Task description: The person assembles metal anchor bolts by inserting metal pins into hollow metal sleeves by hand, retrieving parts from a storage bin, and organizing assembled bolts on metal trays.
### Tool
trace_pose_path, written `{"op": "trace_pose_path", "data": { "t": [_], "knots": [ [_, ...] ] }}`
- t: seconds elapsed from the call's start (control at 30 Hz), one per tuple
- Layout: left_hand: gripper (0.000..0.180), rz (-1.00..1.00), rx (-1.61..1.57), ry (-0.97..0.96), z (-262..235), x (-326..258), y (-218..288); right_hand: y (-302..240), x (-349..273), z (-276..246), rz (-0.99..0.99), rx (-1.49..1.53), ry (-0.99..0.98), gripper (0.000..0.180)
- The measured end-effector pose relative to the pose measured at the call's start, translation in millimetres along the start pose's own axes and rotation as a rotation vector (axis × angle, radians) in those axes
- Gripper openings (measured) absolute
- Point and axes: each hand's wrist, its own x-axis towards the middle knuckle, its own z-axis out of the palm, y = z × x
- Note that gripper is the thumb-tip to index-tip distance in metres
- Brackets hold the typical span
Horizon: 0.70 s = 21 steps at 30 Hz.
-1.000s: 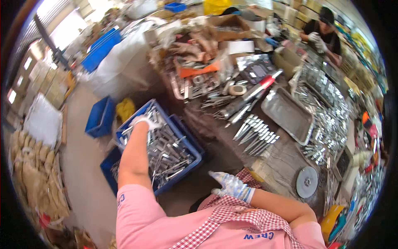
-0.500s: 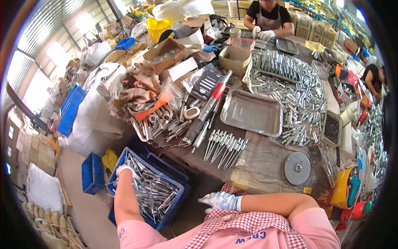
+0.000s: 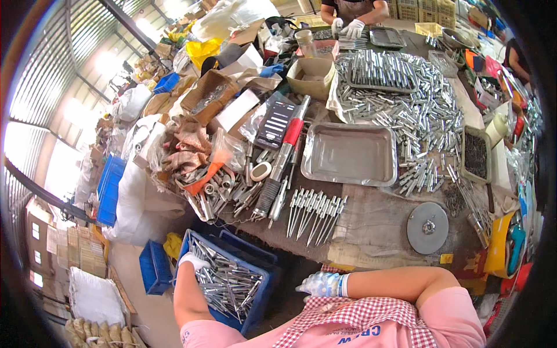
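Rods (image 3: 229,284) heaped in our blue bin (image 3: 262,294) | our left hand (image 3: 194,262) over them, spread and grip we cannot tell | our right hand (image 3: 322,284) loosely open, empty, by the table (image 3: 371,211)

on the workbench (image 3: 371,232), a shallow metal tray (image 3: 349,153) lies flat, and a round grey disc (image 3: 418,232) sits nearer the front edge. left of the tray, a long red tool (image 3: 294,132) with a black ribbed grip rests slantwise, a flat black rectangular object (image 3: 276,125) just beside it. farther back stand a cream square container (image 3: 307,88), a clear jar (image 3: 306,43) and an open cardboard box (image 3: 223,106), with a yellow bag (image 3: 202,53) beyond. at the right, a tub (image 3: 464,155) holds small dark pieces (image 3: 476,153). off to the left are a long blue bin (image 3: 110,191) and stacked cartons (image 3: 86,249).
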Motion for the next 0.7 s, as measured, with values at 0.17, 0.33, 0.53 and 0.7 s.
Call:
{"op": "trace_pose_path", "data": {
  "t": [0.17,0.33,0.53,0.7],
  "knots": [
    [0.065,-0.059,-0.029,-0.097,-4.3,21.6,9.1,6.9,-0.1,-2.5,0.033,-0.069,-0.049,0.026],
    [0.058,-0.161,-0.151,-0.151,31.7,71.3,-51.6,5.5,9.6,2.4,0.032,-0.074,-0.115,0.024],
    [0.044,-0.384,0.014,-0.023,23.6,42.5,0.5,11.3,11.0,-0.3,0.116,-0.073,-0.222,0.023],
    [0.042,-0.416,0.113,0.183,11.7,-21.8,31.7,15.1,14.8,15.9,0.116,-0.136,-0.265,0.025]
  ]
}}
